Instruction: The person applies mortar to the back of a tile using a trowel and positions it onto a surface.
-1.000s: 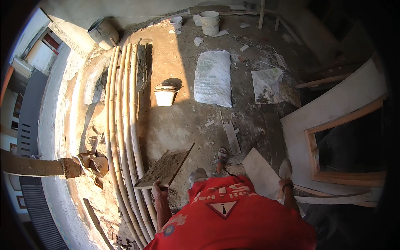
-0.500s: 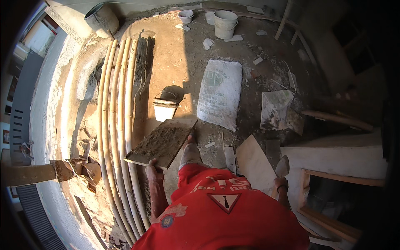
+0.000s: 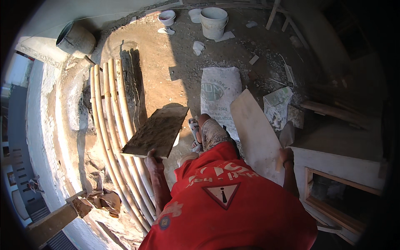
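Observation:
My left hand [image 3: 154, 161] is closed on the near edge of a flat board [image 3: 157, 131] loaded with dark, wet-looking mortar. The board is held out at the left of my body. At my right side, my right hand [image 3: 286, 155] grips a trowel [image 3: 287, 134], its grey blade pointing away from me. Right beside that hand stretches a long pale board [image 3: 252, 121] with a small wooden piece near its lower end. Whether my right hand also holds this board, I cannot tell. It overlaps a white printed sack [image 3: 218, 89] lying on the ground.
Long bamboo poles [image 3: 109, 108] run along the left. A large bucket [image 3: 213, 23], a small basin [image 3: 166, 17] and a tilted drum [image 3: 76, 39] stand at the back. On the right are a low wall [image 3: 341, 160] and a wooden frame [image 3: 333, 210].
My body and view have shifted forward, with one leg stepping ahead. The pale board has moved forward over the sack. The mortar-loaded board now hides most of the small bucket.

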A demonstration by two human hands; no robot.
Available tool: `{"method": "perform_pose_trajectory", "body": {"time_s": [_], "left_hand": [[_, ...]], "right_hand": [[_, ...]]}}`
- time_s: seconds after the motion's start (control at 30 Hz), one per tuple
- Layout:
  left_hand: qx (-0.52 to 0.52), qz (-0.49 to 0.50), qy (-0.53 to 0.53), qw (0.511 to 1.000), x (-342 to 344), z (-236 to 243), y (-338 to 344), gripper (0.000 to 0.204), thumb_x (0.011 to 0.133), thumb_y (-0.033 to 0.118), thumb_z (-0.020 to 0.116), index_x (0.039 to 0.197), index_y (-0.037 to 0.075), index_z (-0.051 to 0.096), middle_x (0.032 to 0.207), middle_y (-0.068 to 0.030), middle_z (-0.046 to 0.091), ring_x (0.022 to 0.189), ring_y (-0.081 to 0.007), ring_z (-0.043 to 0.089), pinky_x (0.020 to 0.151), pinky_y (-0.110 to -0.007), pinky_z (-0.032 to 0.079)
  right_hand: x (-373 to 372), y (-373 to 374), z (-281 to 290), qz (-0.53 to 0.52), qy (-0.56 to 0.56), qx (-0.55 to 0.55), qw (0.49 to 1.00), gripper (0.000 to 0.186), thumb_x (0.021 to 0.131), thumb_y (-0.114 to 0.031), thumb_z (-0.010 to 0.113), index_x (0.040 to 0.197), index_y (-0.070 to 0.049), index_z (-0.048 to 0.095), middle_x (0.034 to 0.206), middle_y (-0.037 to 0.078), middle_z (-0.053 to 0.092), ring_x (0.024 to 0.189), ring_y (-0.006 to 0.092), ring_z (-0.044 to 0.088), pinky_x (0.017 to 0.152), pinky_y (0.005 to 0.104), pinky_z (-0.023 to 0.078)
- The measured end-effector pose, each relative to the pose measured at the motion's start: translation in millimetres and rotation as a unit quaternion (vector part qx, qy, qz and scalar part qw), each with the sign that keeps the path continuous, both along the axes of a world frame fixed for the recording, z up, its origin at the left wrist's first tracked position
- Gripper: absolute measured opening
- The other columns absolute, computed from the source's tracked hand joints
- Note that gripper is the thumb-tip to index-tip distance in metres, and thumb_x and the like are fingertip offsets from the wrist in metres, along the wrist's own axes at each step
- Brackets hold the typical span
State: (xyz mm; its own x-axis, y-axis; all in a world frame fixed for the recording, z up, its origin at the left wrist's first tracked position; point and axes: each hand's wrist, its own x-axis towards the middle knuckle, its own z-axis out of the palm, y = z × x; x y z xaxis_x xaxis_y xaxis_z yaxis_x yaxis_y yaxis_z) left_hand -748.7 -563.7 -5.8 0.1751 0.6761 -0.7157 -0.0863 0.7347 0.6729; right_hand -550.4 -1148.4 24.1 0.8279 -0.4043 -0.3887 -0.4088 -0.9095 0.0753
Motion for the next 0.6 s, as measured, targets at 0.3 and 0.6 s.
{"method": "perform_pose_trajectory", "body": {"time_s": [0.3, 0.6], "left_hand": [[-0.009, 0.053, -0.043, 0.998, 160.0, -40.9, 123.1, 0.004, 0.076, 0.005, 0.059, 0.079, 0.002, 0.059, 0.071, -0.0059, 0.058, 0.055, -0.0172, 0.057, 0.048, -0.031, 0.049], [0.379, -0.258, 0.161, 0.874, 355.1, -73.6, 226.5, 0.03, 0.07, 0.008, 0.068, 0.096, 0.001, 0.057, 0.087, -0.0149, 0.063, 0.083, -0.0296, 0.063, 0.068, -0.039, 0.053]], "right_hand": [[239.5, 186.0, -11.3, 0.091, 0.057, -0.019, 0.994, 0.041, 0.073, -0.034, 0.054, 0.085, 0.003, 0.066, 0.092, 0.027, 0.063, 0.089, 0.0394, 0.062, 0.08, 0.0448, 0.05], [516.3, 293.5, -38.0, 0.243, 0.057, -0.049, 0.967, 0.035, 0.074, -0.03, 0.053, 0.077, 0.002, 0.067, 0.084, 0.025, 0.064, 0.084, 0.0367, 0.064, 0.074, 0.0441, 0.051]]}}
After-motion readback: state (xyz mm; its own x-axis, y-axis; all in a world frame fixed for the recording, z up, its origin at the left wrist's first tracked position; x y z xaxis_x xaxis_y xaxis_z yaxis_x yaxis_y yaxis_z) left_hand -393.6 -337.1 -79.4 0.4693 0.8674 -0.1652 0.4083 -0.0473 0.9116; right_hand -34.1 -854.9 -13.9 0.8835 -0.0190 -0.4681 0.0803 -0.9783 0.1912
